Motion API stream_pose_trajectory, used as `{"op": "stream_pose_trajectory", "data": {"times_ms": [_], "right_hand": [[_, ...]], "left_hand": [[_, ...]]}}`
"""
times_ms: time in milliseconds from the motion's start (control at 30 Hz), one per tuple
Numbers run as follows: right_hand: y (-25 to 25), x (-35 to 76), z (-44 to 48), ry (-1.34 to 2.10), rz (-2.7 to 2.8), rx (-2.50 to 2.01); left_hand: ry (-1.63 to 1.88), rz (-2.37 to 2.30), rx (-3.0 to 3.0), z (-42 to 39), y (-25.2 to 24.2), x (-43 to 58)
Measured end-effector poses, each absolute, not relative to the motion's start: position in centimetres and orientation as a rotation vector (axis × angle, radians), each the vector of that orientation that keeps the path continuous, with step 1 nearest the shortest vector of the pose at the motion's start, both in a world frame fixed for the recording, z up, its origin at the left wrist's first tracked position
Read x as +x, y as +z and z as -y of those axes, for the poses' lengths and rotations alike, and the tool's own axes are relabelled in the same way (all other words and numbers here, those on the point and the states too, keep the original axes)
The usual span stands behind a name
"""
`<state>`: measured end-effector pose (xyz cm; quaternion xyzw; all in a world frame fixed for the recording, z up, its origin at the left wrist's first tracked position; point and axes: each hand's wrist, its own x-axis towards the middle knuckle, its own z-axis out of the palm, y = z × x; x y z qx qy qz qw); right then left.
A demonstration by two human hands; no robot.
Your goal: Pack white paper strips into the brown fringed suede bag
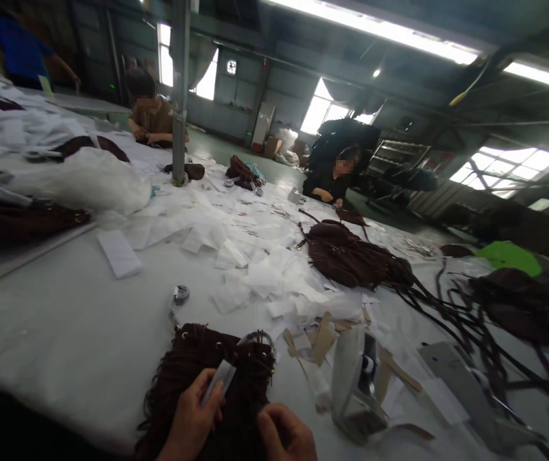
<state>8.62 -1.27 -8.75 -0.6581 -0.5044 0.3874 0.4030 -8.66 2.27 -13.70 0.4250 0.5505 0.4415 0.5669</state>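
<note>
A dark brown fringed bag (243, 374) with brass eyelets along its top edge lies on the table in front of me. Between thumb and fingers, my left hand (192, 410) pinches a narrow pale strip (224, 378), possibly paper or plastic, over the front of the bag. My right hand (288, 434) rests at the bag's lower right side, fingers curled and thumb pressed in; whatever it grips, if anything, is hidden. A wrapped ring-like metal piece (181, 294) lies just beyond the bag's top left corner.
To the right stand a grey-white tape dispenser (358, 384) and scattered tan strips (322, 338). White paper pieces (260, 275) cover the middle of the table. Further off are brown fringed bags (346, 253), long straps, a pole (179, 96) and people working across the table.
</note>
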Motion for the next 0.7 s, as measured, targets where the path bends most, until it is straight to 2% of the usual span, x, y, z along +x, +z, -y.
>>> {"op": "stream_pose_trajectory", "data": {"times_ms": [167,400,700], "right_hand": [[-6.0,4.2,-2.6,1.186,1.575,-1.486],[-8.5,2.9,-5.0,0.931,1.671,-1.783],[-8.7,1.9,-5.6,0.857,1.521,-2.125]], "left_hand": [[1.000,-1.306,1.098,-2.4,-14.0,-8.9],[1.067,-1.317,1.208,-2.4,-14.1,-9.0],[1.063,-1.369,1.262,-2.2,-14.7,-8.8]]}}
